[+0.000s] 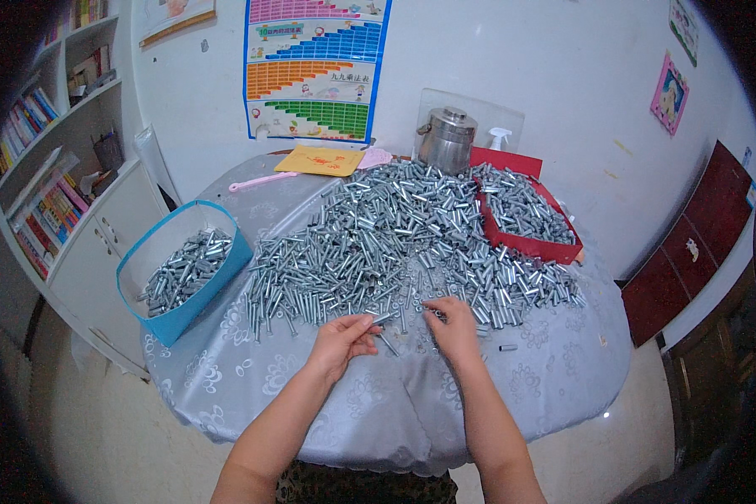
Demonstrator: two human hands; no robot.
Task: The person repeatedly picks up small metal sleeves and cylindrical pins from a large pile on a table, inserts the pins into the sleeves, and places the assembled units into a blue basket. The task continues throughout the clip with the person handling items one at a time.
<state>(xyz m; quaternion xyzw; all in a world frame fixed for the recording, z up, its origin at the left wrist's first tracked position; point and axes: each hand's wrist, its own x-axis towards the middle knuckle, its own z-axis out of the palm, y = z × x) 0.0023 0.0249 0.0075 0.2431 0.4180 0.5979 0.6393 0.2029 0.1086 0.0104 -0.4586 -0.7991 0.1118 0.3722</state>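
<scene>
Near the table's front, my left hand (pixel 343 343) pinches a short silvery metal sleeve (pixel 385 318) between thumb and fingers. A loose bolt (pixel 388 343) lies slanted just beside these fingers. My right hand (pixel 452 326) is a little to the right, its thumb and fingertips pressed together by a few small nuts (pixel 420 297); whatever it may hold is too small to make out. Behind both hands spreads a big heap of metal sleeves and bolts (pixel 378 227). One single sleeve (pixel 508 347) lies apart, right of my right hand.
A blue box (pixel 242 252) of metal parts stands at left, a red box (pixel 529 246) of them at back right. Behind the heap are a steel pot (pixel 447 141), a spray bottle (pixel 499 139), a yellow envelope (pixel 319 160) and a pink fly swatter (pixel 263 181). A patterned grey cloth (pixel 328 420) covers the table.
</scene>
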